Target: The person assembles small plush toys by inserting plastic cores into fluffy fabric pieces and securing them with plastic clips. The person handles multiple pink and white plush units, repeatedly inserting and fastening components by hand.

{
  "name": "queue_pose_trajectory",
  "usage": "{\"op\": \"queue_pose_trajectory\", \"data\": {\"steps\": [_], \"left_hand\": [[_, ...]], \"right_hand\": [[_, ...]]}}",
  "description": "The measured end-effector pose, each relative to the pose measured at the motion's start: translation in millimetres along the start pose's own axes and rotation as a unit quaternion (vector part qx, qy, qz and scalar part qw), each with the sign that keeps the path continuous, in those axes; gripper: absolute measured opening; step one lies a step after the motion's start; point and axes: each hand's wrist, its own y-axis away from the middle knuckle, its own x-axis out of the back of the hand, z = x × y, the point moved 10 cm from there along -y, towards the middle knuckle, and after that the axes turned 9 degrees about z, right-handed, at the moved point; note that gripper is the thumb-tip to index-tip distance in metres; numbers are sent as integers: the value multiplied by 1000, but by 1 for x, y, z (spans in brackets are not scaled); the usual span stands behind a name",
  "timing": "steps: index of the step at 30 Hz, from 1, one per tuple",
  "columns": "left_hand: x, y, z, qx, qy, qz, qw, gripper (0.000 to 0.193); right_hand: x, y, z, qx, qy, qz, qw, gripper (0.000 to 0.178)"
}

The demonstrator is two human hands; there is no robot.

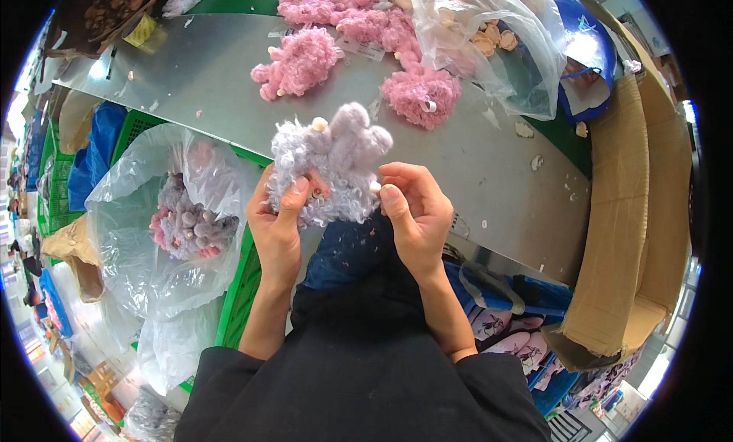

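Note:
A curly lilac-grey plush toy is held up in front of me, over the near edge of the metal table. My left hand grips its left side, with the thumb pressed on the front beside a small pink patch. Short cream nubs stick out of the plush at its top and right side. At that right side, my right hand is closed in a pinch by the cream nub, with thumb and curled fingers at the toy's edge. The exact pinch point is partly hidden.
Several pink curly plush toys lie on the metal table. Behind them sits a clear bag of cream pieces. A clear bag with grey and pink plush fills a green crate at left; a cardboard box stands right.

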Motion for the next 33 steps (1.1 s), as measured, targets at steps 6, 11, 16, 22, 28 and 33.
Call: {"op": "queue_pose_trajectory", "data": {"steps": [6, 11, 16, 22, 28, 33], "left_hand": [[-5, 7, 0, -13, -59, -40, 997, 30], [-3, 6, -9, 2, -44, -33, 998, 31], [-11, 9, -7, 24, -8, -52, 998, 34], [-12, 11, -8, 29, -15, -84, 996, 52], [-13, 12, -4, 25, -13, -93, 995, 53], [-11, 10, -4, 7, 22, -85, 996, 49]], "right_hand": [[-3, 4, 11, -14, 53, -16, 998, 21], [-2, 6, 2, 54, 145, -46, 987, 37], [-2, 5, 0, 37, 117, -22, 992, 37], [-1, 4, -3, 32, 135, -40, 990, 27], [3, 7, -2, 53, 109, -1, 993, 20], [-2, 11, -26, 169, 153, -15, 973, 17]]}}
